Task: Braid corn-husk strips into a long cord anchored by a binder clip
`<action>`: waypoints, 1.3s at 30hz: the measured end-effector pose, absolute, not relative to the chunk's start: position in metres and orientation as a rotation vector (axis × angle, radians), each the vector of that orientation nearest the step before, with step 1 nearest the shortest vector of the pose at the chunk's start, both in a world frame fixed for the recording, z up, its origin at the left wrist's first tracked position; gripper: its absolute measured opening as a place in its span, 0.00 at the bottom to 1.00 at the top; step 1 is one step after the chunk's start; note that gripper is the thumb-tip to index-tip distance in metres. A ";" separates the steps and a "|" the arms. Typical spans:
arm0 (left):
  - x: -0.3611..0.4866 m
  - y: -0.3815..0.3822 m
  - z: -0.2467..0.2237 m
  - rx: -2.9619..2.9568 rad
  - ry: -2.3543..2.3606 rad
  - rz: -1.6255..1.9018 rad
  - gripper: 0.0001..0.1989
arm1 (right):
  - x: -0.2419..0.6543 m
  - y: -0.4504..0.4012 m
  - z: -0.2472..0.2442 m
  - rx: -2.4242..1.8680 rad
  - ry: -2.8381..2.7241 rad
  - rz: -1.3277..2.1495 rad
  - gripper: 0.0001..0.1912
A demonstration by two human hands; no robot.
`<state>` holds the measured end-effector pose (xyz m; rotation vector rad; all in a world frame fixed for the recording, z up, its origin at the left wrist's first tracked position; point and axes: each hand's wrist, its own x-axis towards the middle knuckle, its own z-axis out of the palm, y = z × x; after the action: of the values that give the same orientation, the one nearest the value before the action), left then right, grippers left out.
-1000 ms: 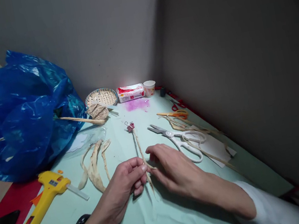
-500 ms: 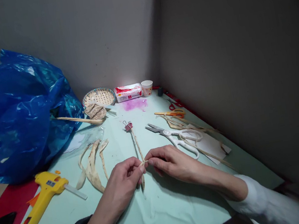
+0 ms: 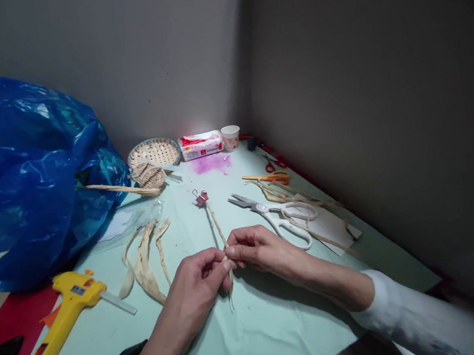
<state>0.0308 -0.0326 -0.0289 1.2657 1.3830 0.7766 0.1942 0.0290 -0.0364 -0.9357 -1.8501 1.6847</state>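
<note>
A thin twisted cord of pale dried plant fibre [image 3: 216, 222] runs toward me from a dark red binder clip [image 3: 202, 199], which grips its far end. My left hand [image 3: 201, 277] pinches the near part of the cord between thumb and fingers. Right against it, my right hand [image 3: 259, 252] pinches the same spot, fingertips meeting. Loose strand ends [image 3: 231, 292] hang out below the fingers. The exact place where the strands cross is hidden by the fingertips. White-handled scissors [image 3: 270, 211] lie just beyond my right hand.
Left of the hands lie dried fibre strips [image 3: 146, 265] and a yellow glue gun [image 3: 63, 321]. A big blue plastic bag [image 3: 30, 188] fills the far left. Behind are a woven basket [image 3: 153, 149], tissue pack [image 3: 201, 147], paper cup [image 3: 231, 136], twine ball [image 3: 148, 176] and orange scissors [image 3: 267, 178].
My right fingers have closed in over the crossing strand that showed between the fingertips before. The loose ends below have swung slightly right. The whole view has shifted a little.
</note>
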 end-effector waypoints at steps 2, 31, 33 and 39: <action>0.027 -0.033 -0.027 1.255 1.420 0.745 0.13 | 0.195 0.028 -0.036 -0.951 -1.796 1.703 0.12; 0.042 -0.021 -0.041 0.913 1.087 0.844 0.09 | 0.201 0.026 -0.043 -0.787 -1.768 1.800 0.09; 0.041 -0.023 -0.041 0.892 1.071 0.851 0.07 | 0.202 0.027 -0.046 -0.809 -1.808 1.732 0.08; 0.040 -0.023 -0.041 0.952 1.139 0.874 0.09 | 0.205 0.024 -0.043 -0.853 -1.941 1.619 0.06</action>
<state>0.0404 -0.0226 -0.0407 0.9517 1.1385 0.8739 0.2054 0.0244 -0.0429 -0.8532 -1.9412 1.6193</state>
